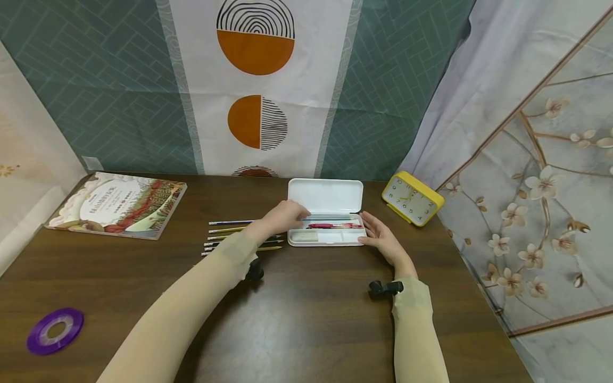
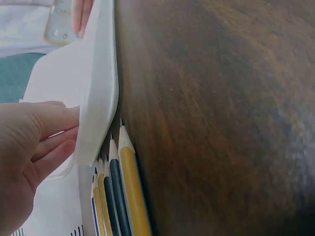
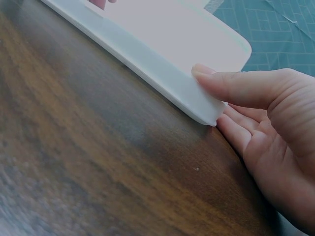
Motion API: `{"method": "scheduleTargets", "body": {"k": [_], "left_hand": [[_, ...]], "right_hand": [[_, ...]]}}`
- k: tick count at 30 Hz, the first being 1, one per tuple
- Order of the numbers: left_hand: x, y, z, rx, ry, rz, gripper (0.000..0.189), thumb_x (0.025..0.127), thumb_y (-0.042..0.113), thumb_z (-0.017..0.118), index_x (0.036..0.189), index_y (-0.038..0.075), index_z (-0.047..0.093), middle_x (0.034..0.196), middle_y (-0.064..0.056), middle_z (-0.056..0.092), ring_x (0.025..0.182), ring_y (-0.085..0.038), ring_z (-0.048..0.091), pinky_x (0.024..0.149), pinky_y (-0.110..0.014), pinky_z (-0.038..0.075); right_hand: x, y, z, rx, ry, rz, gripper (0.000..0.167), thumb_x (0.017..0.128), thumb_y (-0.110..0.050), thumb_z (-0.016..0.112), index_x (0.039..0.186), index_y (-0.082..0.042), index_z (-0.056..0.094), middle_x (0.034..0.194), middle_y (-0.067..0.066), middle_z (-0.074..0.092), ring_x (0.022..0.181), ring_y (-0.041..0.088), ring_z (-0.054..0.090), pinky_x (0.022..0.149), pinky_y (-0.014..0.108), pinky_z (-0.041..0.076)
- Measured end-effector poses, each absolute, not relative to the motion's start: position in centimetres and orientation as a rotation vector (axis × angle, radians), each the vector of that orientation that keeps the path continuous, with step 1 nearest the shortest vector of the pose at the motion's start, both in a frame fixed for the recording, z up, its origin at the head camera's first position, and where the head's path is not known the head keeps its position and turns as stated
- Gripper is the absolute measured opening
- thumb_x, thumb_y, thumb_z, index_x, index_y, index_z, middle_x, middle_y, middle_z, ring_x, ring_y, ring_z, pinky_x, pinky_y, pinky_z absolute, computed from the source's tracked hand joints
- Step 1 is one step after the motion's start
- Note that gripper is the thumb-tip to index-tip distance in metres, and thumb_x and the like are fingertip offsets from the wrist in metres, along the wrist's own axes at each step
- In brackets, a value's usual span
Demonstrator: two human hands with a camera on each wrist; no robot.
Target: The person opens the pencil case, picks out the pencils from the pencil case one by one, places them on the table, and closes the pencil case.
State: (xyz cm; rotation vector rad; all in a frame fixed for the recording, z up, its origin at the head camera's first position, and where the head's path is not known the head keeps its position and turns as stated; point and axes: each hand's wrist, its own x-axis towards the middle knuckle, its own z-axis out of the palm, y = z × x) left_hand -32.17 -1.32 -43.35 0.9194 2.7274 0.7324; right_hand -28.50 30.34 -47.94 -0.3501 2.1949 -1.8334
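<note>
A white pencil case [image 1: 325, 244] lies on the table with its lid [image 1: 325, 195] raised at the back. In it are a light blue-green pencil [image 1: 335, 218], a red pen [image 1: 330, 226] and a pale eraser-like block [image 1: 305, 236]. My left hand [image 1: 281, 217] reaches over the case's left end, fingertips at the pencil's left end; the case wall hides them in the left wrist view, so I cannot tell whether they pinch it. My right hand [image 3: 275, 113] grips the case's right end, thumb on the rim and fingers along the outside.
Several pencils [image 2: 135, 191] lie side by side left of the case, tips toward it, partly under my left forearm. A yellow clock [image 1: 413, 198] stands at the back right. A book [image 1: 119, 205] lies back left; a purple tape roll [image 1: 55, 331] is front left.
</note>
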Motion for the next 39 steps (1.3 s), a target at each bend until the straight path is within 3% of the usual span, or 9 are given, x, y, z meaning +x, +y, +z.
{"method": "scheduleTargets", "body": {"k": [4, 13, 25, 39], "left_hand": [[-32.2, -1.2, -43.4, 0.929, 2.746, 0.692, 0.03, 0.091, 0.009, 0.068, 0.121, 0.005, 0.07, 0.122, -0.01, 0.069, 0.115, -0.024, 0.064, 0.1, -0.039, 0.051], [-32.0, -0.7, -43.1, 0.939, 2.766, 0.618, 0.029, 0.091, 0.007, 0.068, 0.119, 0.003, 0.07, 0.12, -0.011, 0.07, 0.114, -0.025, 0.064, 0.099, -0.038, 0.051], [-31.8, -0.2, -43.2, 0.943, 2.825, 0.552, 0.027, 0.09, 0.006, 0.069, 0.116, 0.003, 0.072, 0.113, -0.011, 0.072, 0.106, -0.023, 0.067, 0.095, -0.036, 0.054], [-32.0, -0.2, -43.6, 0.907, 2.856, 0.538, 0.027, 0.089, 0.006, 0.07, 0.116, 0.003, 0.072, 0.11, -0.009, 0.073, 0.103, -0.022, 0.068, 0.091, -0.034, 0.055]], "right_hand": [[-28.5, 30.3, -47.9, -0.353, 2.206, -1.826, 0.082, 0.089, 0.007, 0.062, 0.155, 0.003, 0.013, 0.163, 0.018, 0.015, 0.151, 0.033, 0.015, 0.12, 0.041, 0.02], [-28.4, 30.2, -47.8, -0.348, 2.204, -1.828, 0.082, 0.089, 0.008, 0.062, 0.155, 0.003, 0.013, 0.163, 0.018, 0.015, 0.151, 0.033, 0.015, 0.119, 0.034, 0.025], [-28.5, 30.1, -48.0, -0.361, 2.203, -1.834, 0.081, 0.09, 0.008, 0.061, 0.155, 0.003, 0.014, 0.163, 0.018, 0.015, 0.151, 0.032, 0.014, 0.12, 0.041, 0.02], [-28.5, 30.3, -48.0, -0.332, 2.222, -1.818, 0.082, 0.089, 0.005, 0.064, 0.155, 0.001, 0.015, 0.163, 0.018, 0.017, 0.15, 0.033, 0.016, 0.115, 0.025, 0.03]]}}
